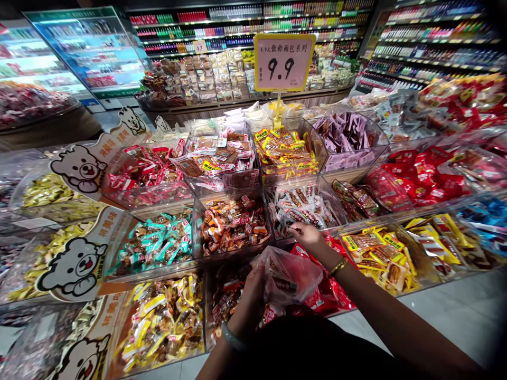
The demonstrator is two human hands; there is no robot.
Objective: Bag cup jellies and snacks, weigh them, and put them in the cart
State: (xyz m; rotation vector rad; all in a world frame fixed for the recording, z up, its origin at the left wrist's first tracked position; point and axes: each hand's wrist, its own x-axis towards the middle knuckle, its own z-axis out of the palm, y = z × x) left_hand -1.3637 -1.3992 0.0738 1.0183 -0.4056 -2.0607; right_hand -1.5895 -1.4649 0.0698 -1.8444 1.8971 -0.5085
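Bins [234,257] around bag [295,277], price sign [284,62] beyond

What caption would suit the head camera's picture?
Left hand holding a plastic bag, right hand at a bin's wrapped snacks, 9.9 price sign beyond.

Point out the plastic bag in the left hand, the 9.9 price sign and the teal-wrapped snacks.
Plastic bag [304,274]: head view, on its translucent side.
Price sign [283,64]: head view, on the middle of its pink face.
Teal-wrapped snacks [161,240]: head view, on the middle of the pile.
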